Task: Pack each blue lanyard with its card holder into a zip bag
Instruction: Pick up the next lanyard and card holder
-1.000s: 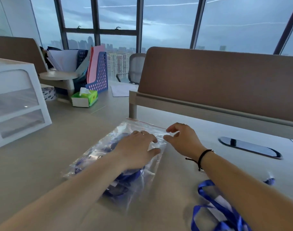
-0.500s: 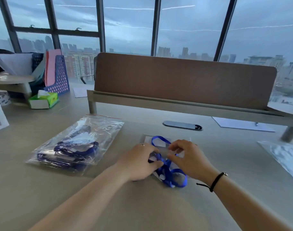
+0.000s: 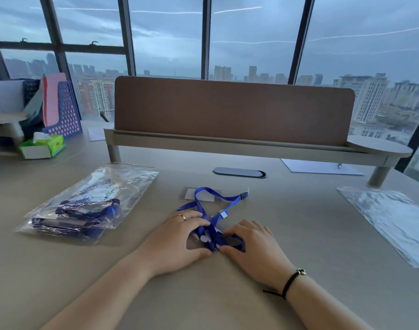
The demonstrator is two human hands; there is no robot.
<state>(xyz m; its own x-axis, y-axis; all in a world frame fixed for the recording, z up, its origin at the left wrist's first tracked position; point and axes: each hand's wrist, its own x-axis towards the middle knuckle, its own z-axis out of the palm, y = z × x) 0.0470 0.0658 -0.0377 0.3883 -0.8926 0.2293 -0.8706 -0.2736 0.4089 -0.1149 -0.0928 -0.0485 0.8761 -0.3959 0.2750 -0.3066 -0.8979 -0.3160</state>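
Left hand: the left hand (image 3: 177, 236) lies palm down on the table (image 3: 299, 234), fingers curled over the near end of the blue lanyard (image 3: 210, 215), thumb tip against the strap; a ring sits on one finger.
Right hand: the right hand (image 3: 253, 248) is also palm down just beside the left one, its fingertips bent and pinching the same bunched strap from the other side (a black cord bracelet (image 3: 290, 282) circles the wrist).
Blue lanyard: loose on the table between and beyond both hands, looping away to a clip end at the far right.
Card holder: a clear card holder (image 3: 199, 194) lies flat under the far loop of the strap; a second clear piece shows between the hands, though what it is I cannot tell.
Packed bags: filled zip bags (image 3: 89, 206), with blue straps inside, are stacked to the left, well apart from the hands.
Spare bags: empty zip bags (image 3: 392, 222) lie flat at the right edge.
Table background: a brown divider panel (image 3: 232, 110) stands across the far side, with a green tissue box (image 3: 45, 146) and a blue file rack (image 3: 65, 113) at far left.
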